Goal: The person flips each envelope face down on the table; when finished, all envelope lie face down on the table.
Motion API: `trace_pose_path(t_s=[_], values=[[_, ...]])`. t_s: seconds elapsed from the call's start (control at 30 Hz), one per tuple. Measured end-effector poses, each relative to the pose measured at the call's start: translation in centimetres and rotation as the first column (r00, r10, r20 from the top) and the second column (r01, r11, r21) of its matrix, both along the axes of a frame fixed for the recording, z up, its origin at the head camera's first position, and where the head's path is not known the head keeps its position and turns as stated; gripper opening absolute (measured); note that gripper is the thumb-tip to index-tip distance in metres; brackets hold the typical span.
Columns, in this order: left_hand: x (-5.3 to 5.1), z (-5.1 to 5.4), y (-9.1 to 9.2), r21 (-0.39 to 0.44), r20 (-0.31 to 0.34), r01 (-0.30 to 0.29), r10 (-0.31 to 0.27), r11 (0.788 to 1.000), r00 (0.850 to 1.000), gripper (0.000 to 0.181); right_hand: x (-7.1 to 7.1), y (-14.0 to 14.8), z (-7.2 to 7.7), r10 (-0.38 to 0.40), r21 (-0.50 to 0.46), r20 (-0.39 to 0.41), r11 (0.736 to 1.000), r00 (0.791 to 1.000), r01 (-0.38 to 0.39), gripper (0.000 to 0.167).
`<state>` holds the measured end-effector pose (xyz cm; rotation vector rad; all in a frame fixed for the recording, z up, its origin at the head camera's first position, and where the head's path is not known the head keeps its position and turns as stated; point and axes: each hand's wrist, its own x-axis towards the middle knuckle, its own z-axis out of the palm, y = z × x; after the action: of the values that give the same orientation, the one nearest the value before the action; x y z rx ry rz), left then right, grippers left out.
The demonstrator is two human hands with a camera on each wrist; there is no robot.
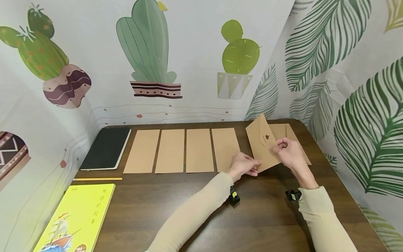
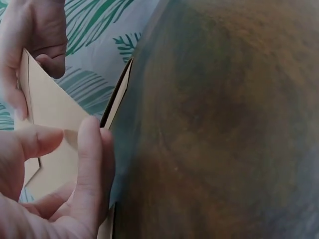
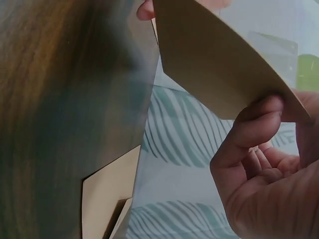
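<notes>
A brown paper envelope (image 1: 263,154) with a pointed flap and a small dark crown print is raised at a tilt between both hands, near the table's far right. My right hand (image 1: 290,153) pinches its right edge between thumb and fingers; the right wrist view shows the envelope's plain back (image 3: 214,64). At the lower left corner, my left hand (image 1: 244,164) pinches the paper, its thumb (image 2: 45,142) lying over the envelope's face. Another brown envelope (image 1: 278,131) lies behind the right hand, partly hidden. Left of the hands, several plain brown envelopes (image 1: 199,150) lie in a row.
On the dark wooden table (image 1: 151,210), a black notebook (image 1: 105,148) lies at the far left. In front of it are a yellow pencil (image 1: 98,179) and a yellow book (image 1: 78,206) with a ship on its cover. A patterned cloth (image 1: 195,45) hangs right behind the table.
</notes>
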<state>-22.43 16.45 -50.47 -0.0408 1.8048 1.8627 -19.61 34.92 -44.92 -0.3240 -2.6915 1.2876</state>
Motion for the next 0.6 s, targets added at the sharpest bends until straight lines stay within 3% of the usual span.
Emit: trace_pose_path(t_s=[0.2,0.37,0.47,0.6], values=[[0.0,0.4,0.4,0.016,-0.046,0.033,-0.032,0.999,0.998,0.003,-0.1,-0.7,-0.1,-0.013,0.094,-0.026,0.995,1.000,0.015,0.021],[0.1,0.9,1.0,0.057,-0.163,0.080,-0.070,0.995,0.984,0.023,0.1,-1.2,-0.2,0.036,0.090,-0.001,0.995,0.999,-0.036,0.021],[0.2,1.3,1.3,0.075,-0.197,0.064,-0.048,0.995,0.979,0.030,0.2,-1.5,-0.2,0.086,0.032,0.014,0.996,0.996,-0.087,0.026],[0.3,1.8,1.3,0.095,-0.185,0.015,0.002,0.995,0.983,0.034,0.3,-1.7,-0.2,0.156,0.008,0.057,0.988,0.986,-0.156,0.041]])
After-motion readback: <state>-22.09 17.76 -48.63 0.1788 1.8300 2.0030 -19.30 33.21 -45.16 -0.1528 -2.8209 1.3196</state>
